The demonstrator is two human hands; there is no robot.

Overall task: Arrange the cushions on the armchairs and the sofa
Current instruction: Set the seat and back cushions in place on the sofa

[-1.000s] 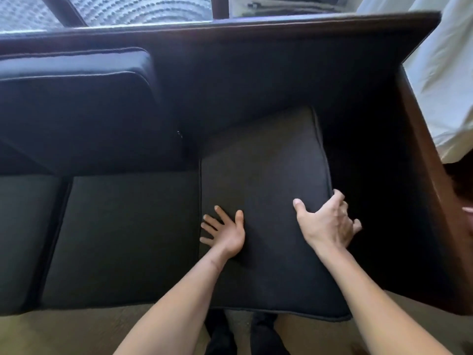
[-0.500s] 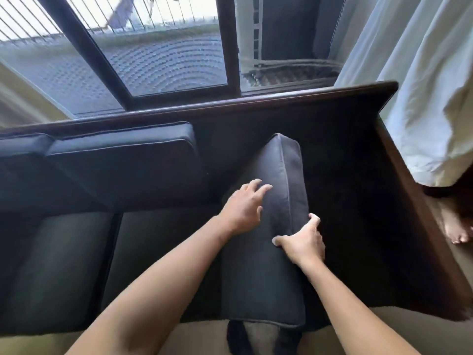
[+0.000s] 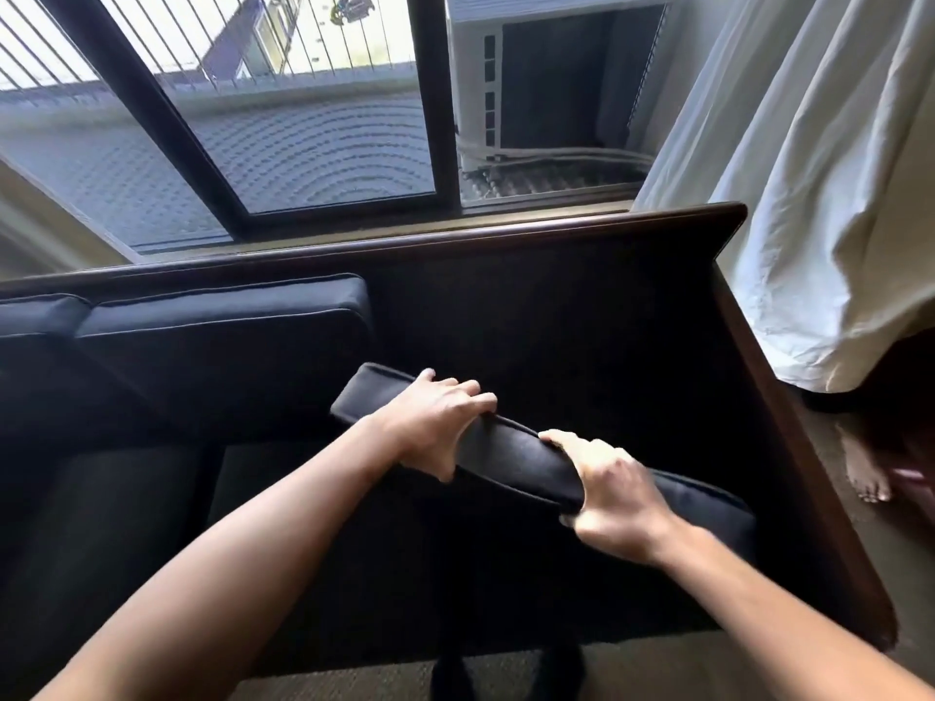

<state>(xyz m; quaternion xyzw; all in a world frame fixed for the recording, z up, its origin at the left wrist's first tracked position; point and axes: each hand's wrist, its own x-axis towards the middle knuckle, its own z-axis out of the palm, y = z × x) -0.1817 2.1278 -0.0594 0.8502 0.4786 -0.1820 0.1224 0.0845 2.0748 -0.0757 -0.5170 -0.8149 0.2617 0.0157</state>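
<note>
A dark cushion (image 3: 511, 455) is held up on edge over the right end of the sofa (image 3: 506, 240), its top edge running from upper left to lower right. My left hand (image 3: 435, 422) grips that edge near its left end, and my right hand (image 3: 612, 493) grips it further right. A back cushion (image 3: 222, 316) stands upright against the sofa's backrest to the left, with another at the far left. The seat below the held cushion is in deep shadow. A seat cushion (image 3: 101, 523) lies at the left.
The sofa's wooden arm (image 3: 789, 422) runs down the right side. Behind the backrest is a window (image 3: 303, 144) with an air-conditioner unit (image 3: 556, 78). A white curtain (image 3: 835, 194) hangs at the right, with another person's bare foot (image 3: 865, 473) on the carpet (image 3: 506, 675) beneath it.
The cushion lay flat on the seat, then was tipped up on edge. Both hands have moved to its top edge and turned it crosswise, and my view has risen toward the window.
</note>
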